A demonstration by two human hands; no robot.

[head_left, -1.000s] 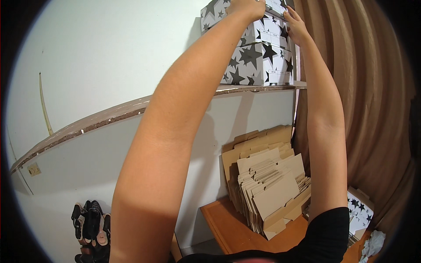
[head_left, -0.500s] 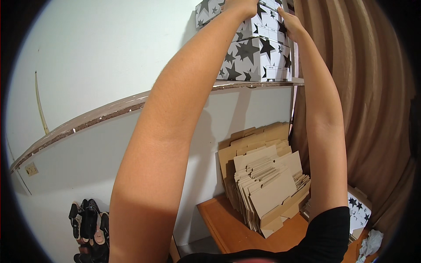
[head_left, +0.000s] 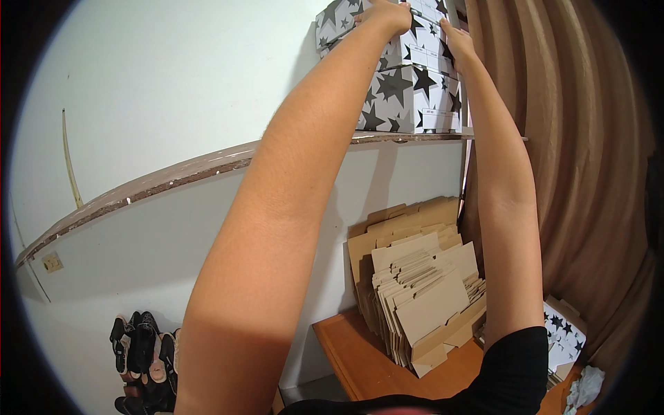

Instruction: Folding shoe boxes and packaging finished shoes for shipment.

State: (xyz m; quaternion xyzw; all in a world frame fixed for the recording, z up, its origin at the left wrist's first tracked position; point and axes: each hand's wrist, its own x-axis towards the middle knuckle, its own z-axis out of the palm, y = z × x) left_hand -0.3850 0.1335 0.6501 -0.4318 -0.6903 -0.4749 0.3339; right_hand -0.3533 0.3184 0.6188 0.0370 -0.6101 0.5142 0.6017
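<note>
Star-patterned boxes (head_left: pixel 393 97) stand stacked on the right portion of the far shelf (head_left: pixel 183 174). The left hand (head_left: pixel 389 16) is positioned at the upper boxes' left side, the right hand (head_left: pixel 457 45) at their right; grip closure cannot be determined for either.

The star-patterned boxes (head_left: pixel 415 97) are white, black and grey, the curtain (head_left: pixel 574 173) brown.

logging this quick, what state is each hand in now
Left hand: on the starred boxes; grip can't be told.
Right hand: open, at the boxes' right edge.
</note>
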